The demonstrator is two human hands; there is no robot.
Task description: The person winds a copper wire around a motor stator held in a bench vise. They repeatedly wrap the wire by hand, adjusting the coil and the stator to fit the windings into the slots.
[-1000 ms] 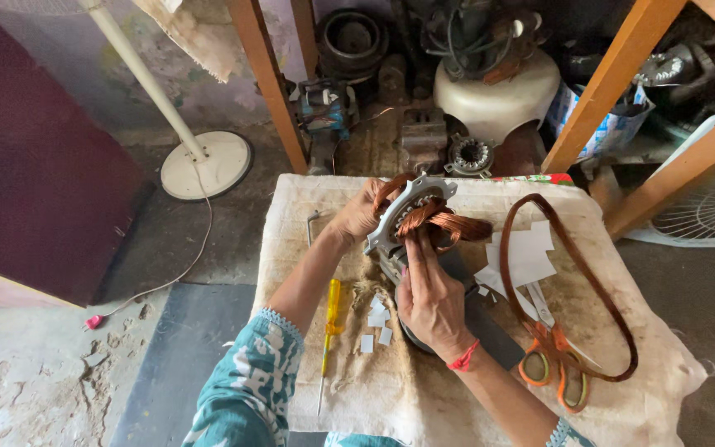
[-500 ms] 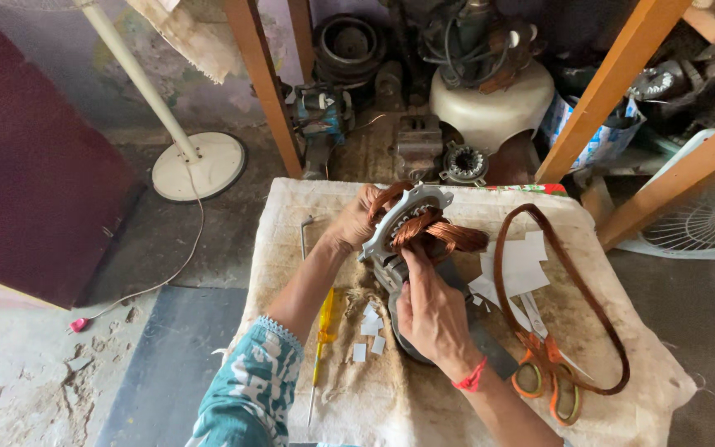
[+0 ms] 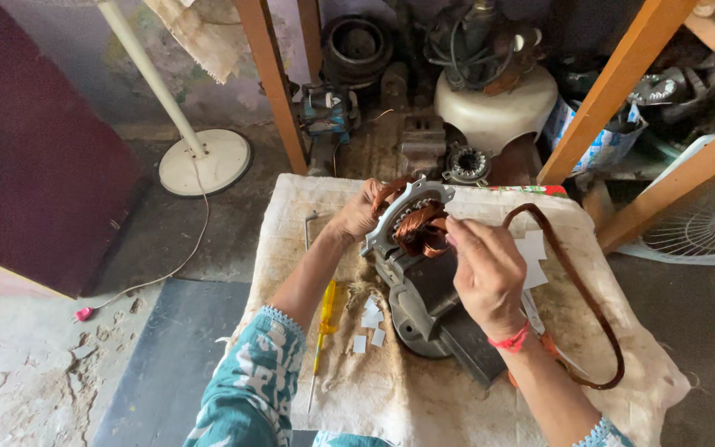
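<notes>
- The stator (image 3: 411, 225), a grey metal motor frame with copper coils in its bore, stands tilted on a cloth-covered table (image 3: 457, 397), its open face turned up and away from the person.
- The left hand (image 3: 356, 217) is clenched on the stator's far-left rim, touching it and steadying it.
- The right hand (image 3: 486, 269) comes in from the right and lies just beside the bore; its fingertips (image 3: 450, 225) pinch at the copper coil (image 3: 419, 228). Whether they actually hold a wire I cannot tell.
- The bore lies left of and slightly beyond the right hand, so that hand is the nearer 1 to the coil; the left stays outside on the rim.
- The stator's long axis runs from near the person's lap up toward the far table edge.
- A brown loop of belt or cord (image 3: 589, 306) lies to the right, well apart from the left hand.
- A yellow screwdriver (image 3: 324, 319) lies on the cloth left of the stator, beside small white paper slips (image 3: 370, 327).
- A white fan base (image 3: 206, 161) stands on the floor beyond.
</notes>
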